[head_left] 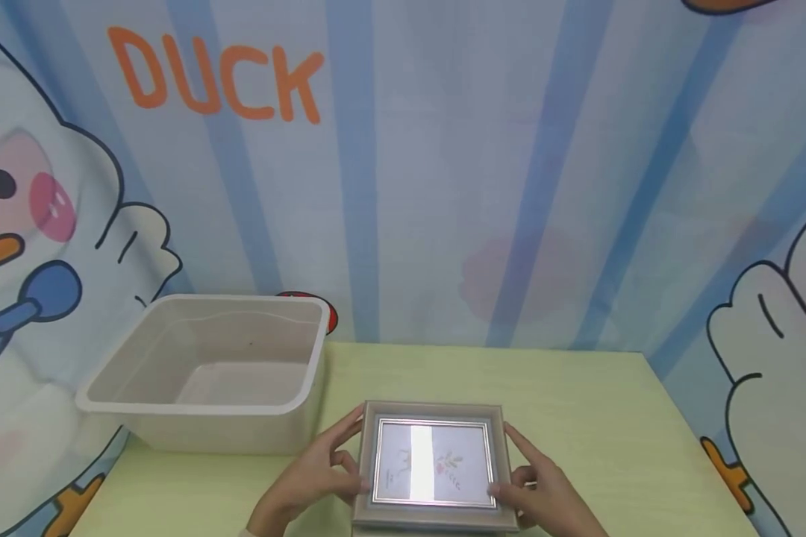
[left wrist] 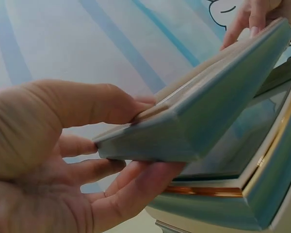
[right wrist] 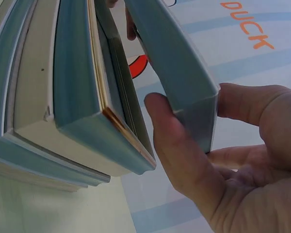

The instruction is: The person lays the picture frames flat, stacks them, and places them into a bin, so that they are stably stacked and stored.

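A silver-grey picture frame [head_left: 465, 459] with a small plant print and a bright glare stripe lies between both hands in the head view. My left hand [head_left: 316, 476] pinches its left side, thumb on the front face and fingers beneath, as the left wrist view shows. On the opposite side, my right hand [head_left: 547, 492] grips the frame edge between thumb and fingers. Tilted, the held frame [left wrist: 228, 92] is raised over a stack of further frames; the top stacked frame [left wrist: 218, 211] has a gold inner lip. Several stacked frames [right wrist: 77, 68] show edge-on in the right wrist view.
A deep beige plastic bin [head_left: 208, 432] stands on the table's left side, with no objects visible inside. The pale yellow-green table [head_left: 578, 403] reaches back to a striped cloth backdrop [head_left: 436, 171] printed with ducks and lettering.
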`<act>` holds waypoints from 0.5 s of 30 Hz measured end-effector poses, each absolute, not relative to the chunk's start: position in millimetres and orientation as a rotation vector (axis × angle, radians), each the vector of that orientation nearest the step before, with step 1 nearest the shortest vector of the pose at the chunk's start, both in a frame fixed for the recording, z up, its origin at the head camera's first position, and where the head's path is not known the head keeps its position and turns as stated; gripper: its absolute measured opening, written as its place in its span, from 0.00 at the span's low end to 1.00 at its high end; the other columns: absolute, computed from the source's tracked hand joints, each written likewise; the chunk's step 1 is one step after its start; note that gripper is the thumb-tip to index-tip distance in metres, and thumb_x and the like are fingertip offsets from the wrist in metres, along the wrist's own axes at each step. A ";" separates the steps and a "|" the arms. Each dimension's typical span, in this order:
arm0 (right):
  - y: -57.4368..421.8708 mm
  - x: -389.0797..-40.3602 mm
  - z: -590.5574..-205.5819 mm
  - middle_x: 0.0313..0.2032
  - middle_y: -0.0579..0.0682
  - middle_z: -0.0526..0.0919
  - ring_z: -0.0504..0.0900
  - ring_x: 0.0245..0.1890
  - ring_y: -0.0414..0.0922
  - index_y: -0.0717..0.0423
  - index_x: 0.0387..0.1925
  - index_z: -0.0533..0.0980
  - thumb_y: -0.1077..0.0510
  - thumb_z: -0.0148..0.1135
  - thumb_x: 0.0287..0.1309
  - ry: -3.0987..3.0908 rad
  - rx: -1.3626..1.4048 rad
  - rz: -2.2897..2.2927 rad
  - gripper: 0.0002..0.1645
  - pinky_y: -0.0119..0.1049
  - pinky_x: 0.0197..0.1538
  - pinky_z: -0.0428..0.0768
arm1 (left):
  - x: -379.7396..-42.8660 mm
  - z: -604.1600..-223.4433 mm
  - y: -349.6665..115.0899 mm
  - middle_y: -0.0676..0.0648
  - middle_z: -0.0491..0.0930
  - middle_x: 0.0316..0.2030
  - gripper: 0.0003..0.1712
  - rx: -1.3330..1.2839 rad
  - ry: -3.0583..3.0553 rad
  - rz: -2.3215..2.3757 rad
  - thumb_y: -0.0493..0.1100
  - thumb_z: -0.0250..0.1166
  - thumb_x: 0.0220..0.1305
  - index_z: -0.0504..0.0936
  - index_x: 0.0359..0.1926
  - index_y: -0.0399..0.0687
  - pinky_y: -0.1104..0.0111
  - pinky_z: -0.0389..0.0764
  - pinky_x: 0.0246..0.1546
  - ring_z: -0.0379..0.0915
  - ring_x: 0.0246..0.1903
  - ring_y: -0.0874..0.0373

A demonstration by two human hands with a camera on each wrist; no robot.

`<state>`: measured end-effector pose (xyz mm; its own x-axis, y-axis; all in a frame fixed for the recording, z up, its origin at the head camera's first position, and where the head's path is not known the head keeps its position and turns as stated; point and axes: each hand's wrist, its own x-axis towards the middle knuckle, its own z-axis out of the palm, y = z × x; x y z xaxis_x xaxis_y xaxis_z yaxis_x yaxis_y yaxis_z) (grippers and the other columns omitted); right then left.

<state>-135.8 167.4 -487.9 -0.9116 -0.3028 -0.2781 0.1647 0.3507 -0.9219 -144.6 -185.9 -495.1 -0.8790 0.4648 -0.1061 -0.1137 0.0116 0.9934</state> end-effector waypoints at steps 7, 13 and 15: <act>163.1 -133.9 -493.2 0.28 0.52 0.71 0.81 0.22 0.47 0.59 0.78 0.48 0.54 0.71 0.57 2.302 -0.142 -1.530 0.56 0.44 0.25 0.87 | -140.0 -496.9 -183.6 0.30 0.45 0.77 0.63 0.280 2.001 1.869 0.29 0.72 0.48 0.46 0.80 0.49 0.65 0.87 0.35 0.75 0.29 0.62; 160.9 -134.0 -492.0 0.25 0.52 0.74 0.78 0.19 0.46 0.62 0.77 0.49 0.54 0.73 0.55 2.346 -0.146 -1.457 0.57 0.42 0.23 0.86 | -138.1 -493.7 -180.3 0.31 0.46 0.77 0.63 0.279 2.140 1.781 0.30 0.73 0.46 0.48 0.79 0.49 0.71 0.82 0.32 0.77 0.28 0.61; 160.2 -134.6 -491.9 0.24 0.53 0.74 0.78 0.18 0.46 0.63 0.77 0.49 0.54 0.73 0.55 2.357 -0.139 -1.434 0.57 0.41 0.23 0.85 | -137.7 -492.3 -179.2 0.32 0.47 0.77 0.63 0.277 2.175 1.753 0.30 0.73 0.46 0.49 0.79 0.49 0.71 0.81 0.30 0.77 0.28 0.60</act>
<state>-134.6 160.2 -491.9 -0.9241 -0.2751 -0.2651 0.1091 0.4750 -0.8732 -137.7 -179.2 -492.3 -0.9258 0.3533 -0.1344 -0.0564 0.2227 0.9733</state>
